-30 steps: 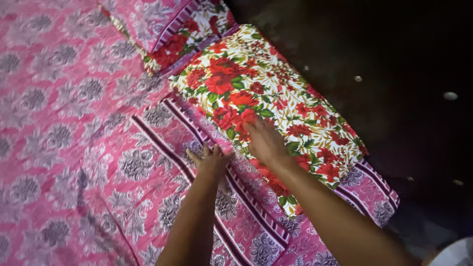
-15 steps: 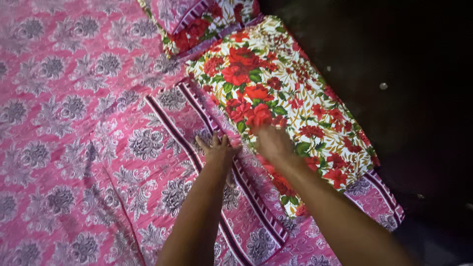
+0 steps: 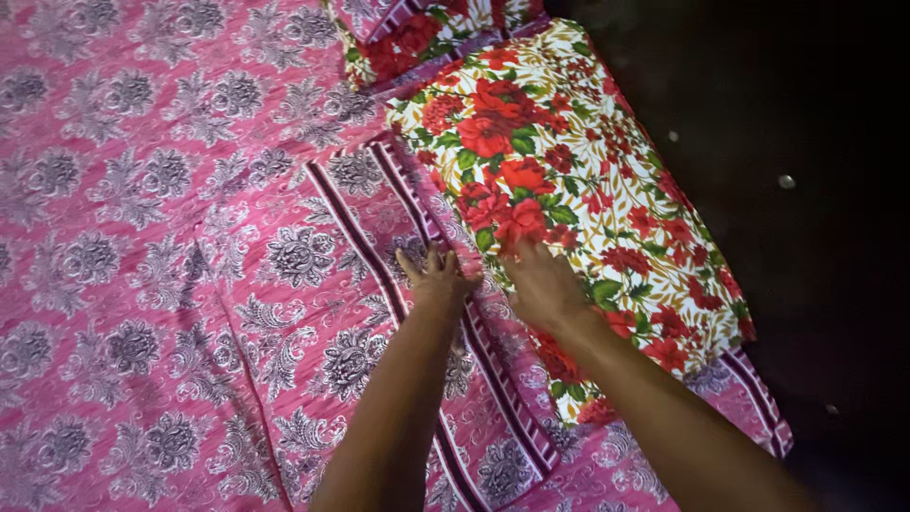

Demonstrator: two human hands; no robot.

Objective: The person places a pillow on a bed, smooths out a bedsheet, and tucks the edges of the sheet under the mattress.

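Observation:
A pillow (image 3: 578,180) in a white cover with red flowers and green leaves lies along the right edge of a bed. Under it spreads a pink sheet (image 3: 142,237) with grey floral print and a dark striped band (image 3: 379,256). My right hand (image 3: 542,284) rests flat on the pillow's near edge, fingers spread toward the flowers. My left hand (image 3: 436,275) presses palm down on the striped band just left of the pillow, fingers apart. Neither hand holds anything.
A second pillow (image 3: 417,33) with the same pink and floral fabric lies at the top, touching the first. To the right of the bed the floor (image 3: 815,190) is dark with a few pale specks.
The view has shifted, so the bed and pillows sit further right and higher. My right hand slid slightly down along the pillow's edge; my left hand stays flat on the striped band.

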